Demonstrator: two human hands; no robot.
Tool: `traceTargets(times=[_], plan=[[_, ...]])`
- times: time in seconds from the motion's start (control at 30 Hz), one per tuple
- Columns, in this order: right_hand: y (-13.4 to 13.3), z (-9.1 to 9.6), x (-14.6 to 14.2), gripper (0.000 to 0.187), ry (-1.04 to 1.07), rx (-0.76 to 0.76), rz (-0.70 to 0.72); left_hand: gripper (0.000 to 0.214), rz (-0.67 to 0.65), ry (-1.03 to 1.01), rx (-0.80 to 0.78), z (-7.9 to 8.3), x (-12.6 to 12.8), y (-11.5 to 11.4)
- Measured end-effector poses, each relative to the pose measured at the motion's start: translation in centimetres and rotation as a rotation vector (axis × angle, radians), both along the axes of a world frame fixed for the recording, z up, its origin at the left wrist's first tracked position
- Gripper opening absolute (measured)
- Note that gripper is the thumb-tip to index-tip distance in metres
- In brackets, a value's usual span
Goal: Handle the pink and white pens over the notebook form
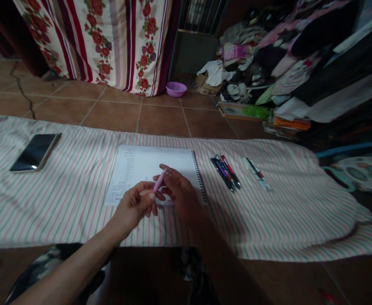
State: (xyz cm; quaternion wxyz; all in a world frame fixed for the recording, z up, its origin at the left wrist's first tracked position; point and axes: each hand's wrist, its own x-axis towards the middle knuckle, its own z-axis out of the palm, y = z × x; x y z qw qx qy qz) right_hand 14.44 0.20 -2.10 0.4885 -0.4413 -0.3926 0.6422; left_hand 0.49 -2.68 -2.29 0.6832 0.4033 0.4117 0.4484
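A slim pink pen [159,181] slants up to the right above the notebook. My left hand [136,201] pinches its lower end between thumb and fingers. At the pen's upper end is my right hand [181,190], its thumb and fingers curled about the tip and the index finger reaching past it. Under both hands lies a spiral notebook [176,159], open at a mostly white page with printed text down its left side and the coil on the right. My hands hide its lower middle.
Several pens [225,173] lie together right of the notebook, with a pale pen [256,173] beyond them. A phone [35,153] rests at the left on the striped cloth [77,190]. Behind are a floral curtain [116,42], a purple basin [176,89] and heaped clothes [268,63].
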Motion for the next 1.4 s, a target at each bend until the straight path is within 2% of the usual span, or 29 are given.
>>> traceTargets(times=[0.13, 0.33, 0.57, 0.7, 0.77, 0.93, 1.1, 1.2, 1.33, 1.4], plan=[[-0.1, -0.1, -0.1, 0.026, -0.013, -0.017, 0.101, 0.028, -0.021, -0.081, -0.064, 1.0, 0.1, 0.3], [0.2, -0.3, -0.1, 0.021, -0.114, -0.026, 0.032, 0.032, 0.013, -0.074, -0.089, 0.5, 0.3, 0.4], [0.4, -1.3, -0.5, 0.03, -0.151, -0.012, 0.007, 0.043, 0.094, 0.0, -0.056, 0.1, 0.7, 0.5], [0.3, -1.2, -0.5, 0.039, -0.075, -0.018, 0.013, 0.038, 0.123, -0.03, -0.1, 0.4, 0.5, 0.8], [0.2, -0.9, -0.4, 0.042, -0.039, -0.029, 0.002, 0.035, 0.119, -0.063, -0.133, 0.5, 0.3, 0.8], [-0.2, -0.2, -0.1, 0.033, -0.043, -0.022, 0.063, 0.034, 0.066, -0.117, -0.166, 0.3, 0.2, 0.8], [0.0, -0.4, 0.1, 0.03, -0.004, -0.068, 0.089, 0.04, 0.031, -0.106, -0.157, 0.5, 0.3, 0.8], [0.1, -0.7, 0.0, 0.026, -0.085, -0.049, 0.039, 0.04, 0.054, -0.075, -0.135, 0.3, 0.5, 0.9], [0.1, -0.7, -0.5, 0.028, -0.371, 0.009, -0.088, 0.039, 0.102, 0.014, -0.042, -0.2, 0.7, 1.0], [0.0, -0.5, -0.8, 0.031, -0.398, 0.016, -0.102, 0.038, 0.091, 0.022, -0.021, -0.4, 0.8, 1.0]])
